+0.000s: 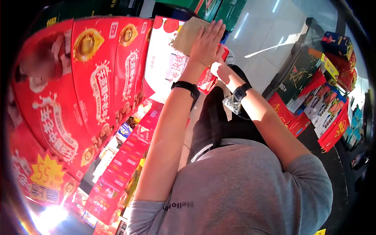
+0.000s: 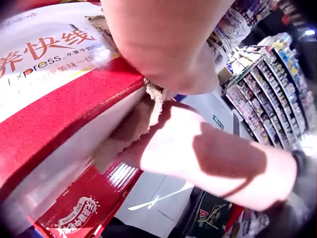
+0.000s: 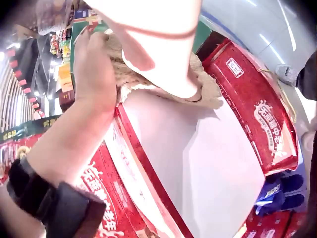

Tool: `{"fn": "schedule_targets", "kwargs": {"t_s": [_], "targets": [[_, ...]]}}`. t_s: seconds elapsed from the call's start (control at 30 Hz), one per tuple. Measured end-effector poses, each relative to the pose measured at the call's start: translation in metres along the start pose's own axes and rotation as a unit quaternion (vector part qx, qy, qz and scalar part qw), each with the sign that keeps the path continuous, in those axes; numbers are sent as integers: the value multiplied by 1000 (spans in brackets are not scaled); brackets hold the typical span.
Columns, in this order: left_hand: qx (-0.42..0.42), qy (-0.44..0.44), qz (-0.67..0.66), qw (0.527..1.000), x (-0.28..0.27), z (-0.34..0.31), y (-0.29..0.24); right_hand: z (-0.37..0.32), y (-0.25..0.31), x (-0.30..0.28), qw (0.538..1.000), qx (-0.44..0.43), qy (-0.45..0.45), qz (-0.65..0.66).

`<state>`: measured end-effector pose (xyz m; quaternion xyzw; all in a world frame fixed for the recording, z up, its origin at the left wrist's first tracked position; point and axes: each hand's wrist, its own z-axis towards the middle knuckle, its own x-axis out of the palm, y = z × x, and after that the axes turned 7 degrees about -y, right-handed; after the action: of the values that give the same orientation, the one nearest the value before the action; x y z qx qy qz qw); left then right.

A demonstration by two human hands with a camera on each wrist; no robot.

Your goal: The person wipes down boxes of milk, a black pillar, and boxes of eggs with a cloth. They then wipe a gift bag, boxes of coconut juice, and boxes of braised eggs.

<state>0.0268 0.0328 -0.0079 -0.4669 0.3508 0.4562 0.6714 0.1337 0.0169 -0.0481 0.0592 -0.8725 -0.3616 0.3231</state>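
Note:
A white and red drink carton (image 1: 159, 58) stands in front of the person, with its plain white side (image 3: 198, 163) facing the right wrist camera. A brown fuzzy cloth (image 1: 188, 36) with a ragged edge lies over the carton's corner, part on top and part down that side. My left hand (image 1: 206, 45) rests on the cloth, its fingers straight and pointing away. My right hand (image 1: 221, 64) is against the cloth at the carton's side, below and right of the left hand. The right hand's fingers are hidden; I cannot tell whether they grip the cloth.
Large red gift boxes (image 1: 94, 74) stand in a row at the left, with smaller red packs (image 1: 125, 160) stacked below. Green boxes (image 1: 231, 15) are beyond the carton. At the right are a dark green box (image 1: 299, 78) and colourful packs (image 1: 327, 105). Shiny floor tiles (image 1: 270, 35) show between.

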Motion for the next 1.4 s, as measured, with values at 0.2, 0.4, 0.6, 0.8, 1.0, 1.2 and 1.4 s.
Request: {"fn": "schedule_targets", "kwargs": {"t_s": [0.2,0.4,0.6,0.8,1.0,1.2,1.4], "targets": [[-28,25,28,999,-13,-37,-17,-19,-42,3,987,155,-35,41],[-142,56,72,986,-30,-144,-35,-44,-88,22,961,265,-77,31],[-318,-118,47,939,-45,-234,-56,-73,-91,61,980,173,-100,-20],[-312,-110,7,944,-62,-253,-76,-60,-104,62,873,-227,-91,-422],[-331,-28,69,941,-58,-262,-75,-70,-84,69,486,-369,2,-792],[-463,1,63,884,-63,-256,-79,-72,-78,84,424,-360,68,-828],[-448,-2,85,890,-67,-265,-75,-64,-81,93,399,-394,220,-798]]}}
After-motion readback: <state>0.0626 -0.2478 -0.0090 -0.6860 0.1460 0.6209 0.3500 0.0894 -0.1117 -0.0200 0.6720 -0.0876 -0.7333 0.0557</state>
